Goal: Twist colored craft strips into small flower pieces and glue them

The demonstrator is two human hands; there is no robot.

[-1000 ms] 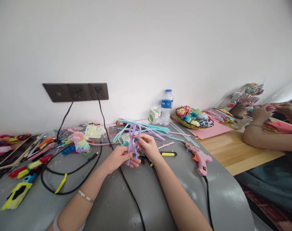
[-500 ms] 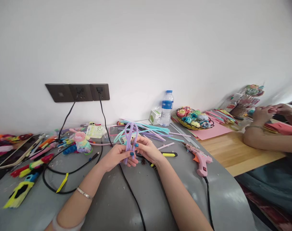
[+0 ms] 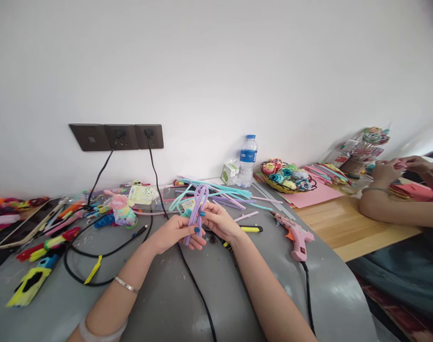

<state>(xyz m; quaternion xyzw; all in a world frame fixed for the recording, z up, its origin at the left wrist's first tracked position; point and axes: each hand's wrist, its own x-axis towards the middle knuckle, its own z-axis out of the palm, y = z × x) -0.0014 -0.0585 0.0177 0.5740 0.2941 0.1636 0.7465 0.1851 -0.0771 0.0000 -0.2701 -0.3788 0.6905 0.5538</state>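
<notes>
Looped purple pipe cleaners (image 3: 201, 195) stand upright between my two hands, above the grey table (image 3: 159, 294). My left hand (image 3: 175, 232) pinches their lower part between thumb and fingers. Higher up on the same loops, the fingertips of my right hand (image 3: 218, 221) are closed on them. Behind the hands lies a loose pile of turquoise, purple and pink pipe cleaners (image 3: 232, 192). A yellow and black cutter (image 3: 252, 229) lies partly under my right wrist.
A pink glue gun (image 3: 296, 236) lies at right with its black cord. Behind stand a water bottle (image 3: 247, 161), a small box (image 3: 230, 174) and a basket of fabric flowers (image 3: 288, 175). Cables and a pastel plush figure (image 3: 121, 210) lie left. Another person's hands (image 3: 398, 168) work at far right.
The purple loops have drawn closer together and tilted slightly to the right at the top. Both my hands keep nearly the same place and hold.
</notes>
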